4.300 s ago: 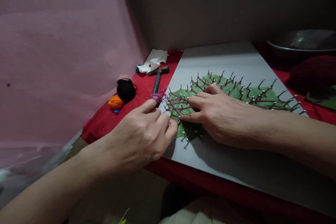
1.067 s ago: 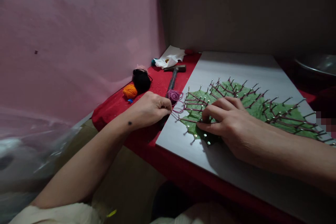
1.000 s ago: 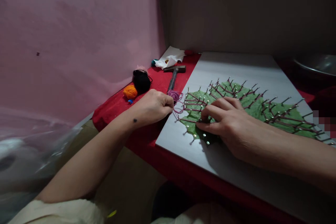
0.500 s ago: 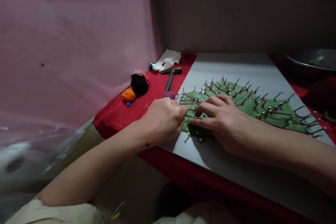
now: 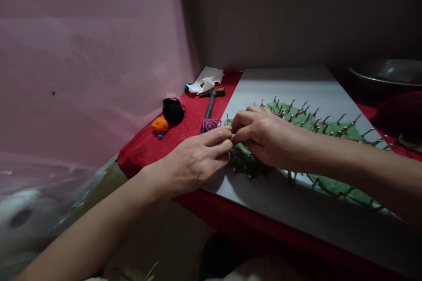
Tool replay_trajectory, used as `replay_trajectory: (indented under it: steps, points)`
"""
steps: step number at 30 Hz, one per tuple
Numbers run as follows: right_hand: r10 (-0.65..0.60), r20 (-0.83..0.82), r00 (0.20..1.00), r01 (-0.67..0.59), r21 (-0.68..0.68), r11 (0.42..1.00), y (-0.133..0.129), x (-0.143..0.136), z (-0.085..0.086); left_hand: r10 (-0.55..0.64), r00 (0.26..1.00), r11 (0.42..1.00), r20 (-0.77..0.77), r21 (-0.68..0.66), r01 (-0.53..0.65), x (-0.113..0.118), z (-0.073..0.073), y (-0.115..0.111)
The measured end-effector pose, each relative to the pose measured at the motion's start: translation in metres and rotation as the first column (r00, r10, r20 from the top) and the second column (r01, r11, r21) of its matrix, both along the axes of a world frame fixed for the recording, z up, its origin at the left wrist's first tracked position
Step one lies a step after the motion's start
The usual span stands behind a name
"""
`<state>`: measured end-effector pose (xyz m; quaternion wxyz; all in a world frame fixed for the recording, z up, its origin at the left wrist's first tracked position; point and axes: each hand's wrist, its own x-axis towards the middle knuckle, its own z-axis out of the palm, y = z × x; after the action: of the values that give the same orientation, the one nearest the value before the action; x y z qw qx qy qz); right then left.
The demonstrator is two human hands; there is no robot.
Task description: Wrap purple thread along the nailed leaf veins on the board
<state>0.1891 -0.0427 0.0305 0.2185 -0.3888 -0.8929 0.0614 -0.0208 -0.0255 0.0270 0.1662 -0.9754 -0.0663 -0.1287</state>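
A white board (image 5: 283, 83) bears a green leaf shape (image 5: 343, 129) ringed and crossed by upright nails, with dark purple yarn strung along several of them. At its left end my left hand (image 5: 201, 153) has its fingers bent together. My right hand (image 5: 260, 134) meets it there, thumb and forefinger pinched close to the left fingertips. What lies between the fingers is too small to make out. Just behind the left hand is a small ball of purple yarn (image 5: 211, 125), by the handle of a hammer (image 5: 210, 105).
On the red cloth (image 5: 191, 118) at left lie an orange yarn ball (image 5: 160, 124), a black yarn ball (image 5: 173, 111) and crumpled white paper (image 5: 207, 80). A metal bowl (image 5: 389, 72) stands at the back right. A pink wall (image 5: 99, 52) rises on the left.
My right hand has moved left and up until its fingertips meet my left hand. My left hand has turned from a fist to longer, bent fingers. The view has shifted slightly.
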Motion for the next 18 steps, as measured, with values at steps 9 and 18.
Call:
replay_trajectory:
  steps: [9, 18]
  points:
    - [-0.042, -0.054, 0.998, 0.034, -0.146, 0.989, 0.012, -0.009, 0.005, -0.141, 0.984, 0.92, 0.107, 0.381, 0.09, -0.006, -0.016, 0.012]
    - [0.091, -0.129, 0.988, -0.12, -0.241, 0.963, 0.02, -0.005, 0.002, -0.177, 0.976, 0.982, 0.125, -0.046, 0.184, 0.003, -0.014, 0.015]
